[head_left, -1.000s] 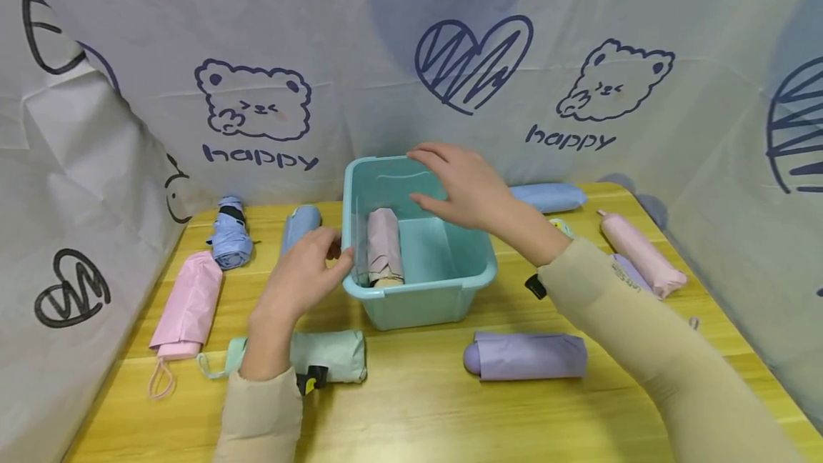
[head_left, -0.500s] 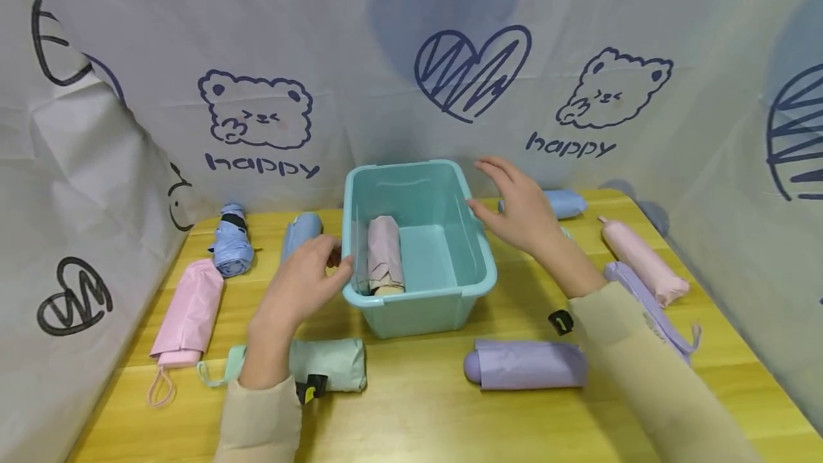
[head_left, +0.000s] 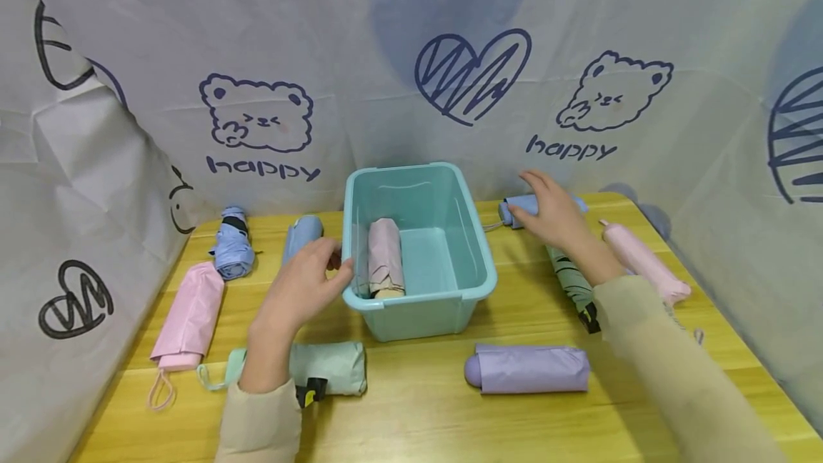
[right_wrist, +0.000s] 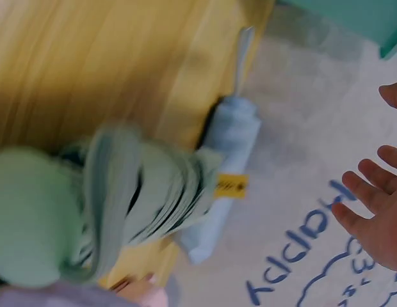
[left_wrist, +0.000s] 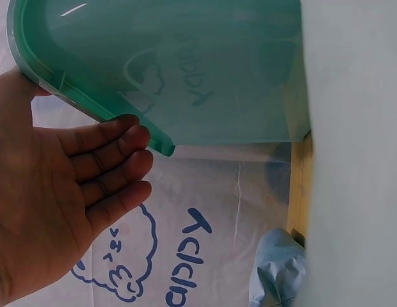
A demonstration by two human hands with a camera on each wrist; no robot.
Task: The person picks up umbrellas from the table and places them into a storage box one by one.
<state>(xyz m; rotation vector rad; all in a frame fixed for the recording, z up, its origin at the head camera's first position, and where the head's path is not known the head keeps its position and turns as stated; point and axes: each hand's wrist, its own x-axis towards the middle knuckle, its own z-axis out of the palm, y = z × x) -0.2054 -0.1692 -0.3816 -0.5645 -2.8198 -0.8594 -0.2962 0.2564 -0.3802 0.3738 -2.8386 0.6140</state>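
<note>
A teal plastic bin [head_left: 421, 297] stands mid-table with a folded pale pink umbrella [head_left: 384, 252] lying along its left side. My left hand [head_left: 298, 288] is at the bin's left rim; in the left wrist view its fingers [left_wrist: 115, 166] extend loosely beside the rim. Right of the bin, my right hand [head_left: 551, 216] hovers with spread fingers and holds nothing. It overlaps a folded blue umbrella [head_left: 516, 210] at the back, whose grey strap points toward the bin. Below that hand lies a folded green umbrella [head_left: 571, 281], large and blurred in the right wrist view.
On the left lie a blue umbrella [head_left: 233, 245], a pink one [head_left: 191, 313], another blue one [head_left: 302, 234] and a mint one [head_left: 328, 366]. A purple umbrella [head_left: 534, 369] is at front right, a pink one [head_left: 643, 259] farther right. Printed cloth [head_left: 386, 113] hangs behind.
My right hand has moved from above the bin out to the right, over the back-right umbrellas. My left hand has stayed at the bin's left rim.
</note>
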